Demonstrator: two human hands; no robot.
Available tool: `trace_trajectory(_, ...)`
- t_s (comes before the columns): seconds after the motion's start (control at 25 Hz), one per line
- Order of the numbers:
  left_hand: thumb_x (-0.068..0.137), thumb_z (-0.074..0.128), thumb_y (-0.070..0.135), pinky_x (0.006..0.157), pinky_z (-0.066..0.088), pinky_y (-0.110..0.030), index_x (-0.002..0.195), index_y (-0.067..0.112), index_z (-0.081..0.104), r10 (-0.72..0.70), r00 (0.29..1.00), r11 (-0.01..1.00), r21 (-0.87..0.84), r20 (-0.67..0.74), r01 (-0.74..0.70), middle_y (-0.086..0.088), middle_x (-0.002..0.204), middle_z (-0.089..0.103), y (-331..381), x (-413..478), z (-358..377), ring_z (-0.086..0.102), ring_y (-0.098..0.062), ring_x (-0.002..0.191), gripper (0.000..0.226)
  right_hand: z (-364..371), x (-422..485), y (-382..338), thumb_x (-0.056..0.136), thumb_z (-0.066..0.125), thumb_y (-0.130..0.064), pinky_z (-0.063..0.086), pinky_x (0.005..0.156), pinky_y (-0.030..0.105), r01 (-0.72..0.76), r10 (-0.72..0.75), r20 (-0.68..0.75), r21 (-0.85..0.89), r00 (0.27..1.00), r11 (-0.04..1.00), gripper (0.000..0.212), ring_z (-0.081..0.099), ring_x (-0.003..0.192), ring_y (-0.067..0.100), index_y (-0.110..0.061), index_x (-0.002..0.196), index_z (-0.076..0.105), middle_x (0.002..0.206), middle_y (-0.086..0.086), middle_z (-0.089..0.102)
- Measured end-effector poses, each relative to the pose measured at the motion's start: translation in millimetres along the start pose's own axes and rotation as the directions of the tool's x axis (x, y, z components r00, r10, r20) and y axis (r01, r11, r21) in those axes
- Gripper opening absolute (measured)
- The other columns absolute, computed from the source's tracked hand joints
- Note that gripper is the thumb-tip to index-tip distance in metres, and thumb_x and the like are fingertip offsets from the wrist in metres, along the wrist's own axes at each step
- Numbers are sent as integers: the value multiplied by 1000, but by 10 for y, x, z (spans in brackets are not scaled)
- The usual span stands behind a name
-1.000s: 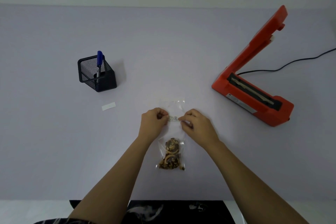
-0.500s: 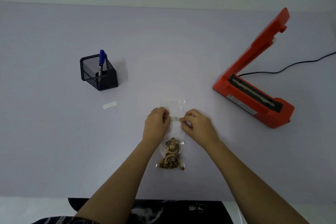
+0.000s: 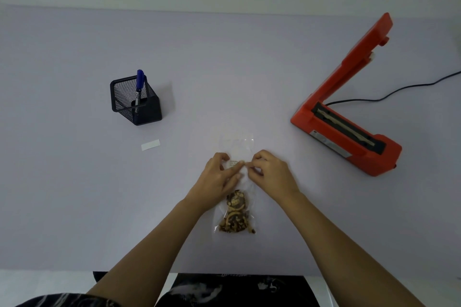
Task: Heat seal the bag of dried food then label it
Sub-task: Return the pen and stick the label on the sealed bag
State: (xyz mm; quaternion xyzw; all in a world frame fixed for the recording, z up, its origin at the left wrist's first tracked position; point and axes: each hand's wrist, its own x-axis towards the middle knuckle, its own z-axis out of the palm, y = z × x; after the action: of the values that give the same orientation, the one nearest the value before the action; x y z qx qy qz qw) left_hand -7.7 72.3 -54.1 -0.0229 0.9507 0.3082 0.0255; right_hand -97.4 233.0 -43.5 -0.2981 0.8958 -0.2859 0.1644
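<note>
A clear plastic bag [image 3: 235,143] lies flat on the table in front of me, its lower half filled with brown dried food [image 3: 234,217]. A small white printed label [image 3: 234,163] lies across the bag's middle. My left hand [image 3: 217,177] presses fingertips on the label's left end. My right hand [image 3: 272,174] pinches the label's right end between thumb and forefinger. Both hands rest on the bag. The orange heat sealer [image 3: 349,129] stands at the right with its arm raised.
A black mesh pen holder [image 3: 136,102] with a blue marker [image 3: 139,82] stands at the left. A white strip of backing paper [image 3: 150,145] lies near it. The sealer's black cord [image 3: 399,88] runs off to the right. The table's front edge is near my body.
My hands have closed in toward each other over the label, so less of it shows between them. The bag has stayed in place.
</note>
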Motion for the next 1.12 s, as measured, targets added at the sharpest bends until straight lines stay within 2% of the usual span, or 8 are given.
trace_trajectory(0.12,93,39,43,84,47,-35,124,17,61,10,1000,998,69,18,-11,-23,117,50,-5,25,48,54,-35,96,46,-1,-2,-1,85,62,-19,49,63,27,-11,11,-4,2,1000,1000,17,60,71,16,-14,97,73,96,0,61)
trace_trajectory(0.24,90,37,45,83,48,-36,125,20,60,-71,997,994,83,6,70,-21,117,47,9,7,48,51,-34,99,49,5,1,-12,83,63,-18,47,62,24,-18,18,-10,9,1000,1000,17,60,71,15,-14,96,74,94,-1,62)
trace_trajectory(0.44,86,41,49,80,50,-35,121,19,63,-153,988,986,65,-28,154,-18,111,48,42,-23,35,53,-32,92,51,12,-11,-9,82,65,-18,46,63,22,-24,25,-24,32,999,999,16,59,70,11,-14,95,74,93,-1,63)
trace_trajectory(0.64,79,67,41,83,47,-34,118,15,65,-192,980,980,51,-48,194,-18,111,49,13,-19,42,53,-34,97,47,12,-23,-21,84,64,-19,49,64,24,-25,26,-30,37,999,999,17,59,71,11,-14,97,73,93,-2,62)
trace_trajectory(0.72,78,71,38,87,42,-31,121,12,63,-216,975,976,21,-46,217,-18,115,48,-1,-31,28,51,-32,102,50,23,-36,-27,83,65,-19,50,63,25,-15,16,-43,34,999,999,16,60,71,12,-14,96,73,92,-2,62)
trace_trajectory(0.88,81,64,46,86,44,-30,122,10,61,-187,981,982,15,-52,188,-16,117,48,-33,-56,18,53,-30,101,54,57,-48,-2,83,64,-18,52,59,28,16,-16,-69,6,998,1000,13,60,70,14,-13,93,72,91,-2,62)
trace_trajectory(1.0,84,57,48,86,44,-28,125,9,58,-176,984,984,28,-26,176,-15,120,48,-52,-71,-31,53,-26,101,57,86,-59,8,85,60,-15,53,63,30,41,-44,-59,-42,997,998,10,60,79,16,-13,93,65,95,-1,61)
trace_trajectory(1.12,84,53,50,83,49,-31,126,10,58,-163,987,985,48,-8,164,-15,119,50,-84,-83,-56,55,-27,99,59,75,-84,-7,91,53,-18,52,69,32,18,-19,-25,-40,1000,999,14,58,90,19,-14,103,58,104,0,59)
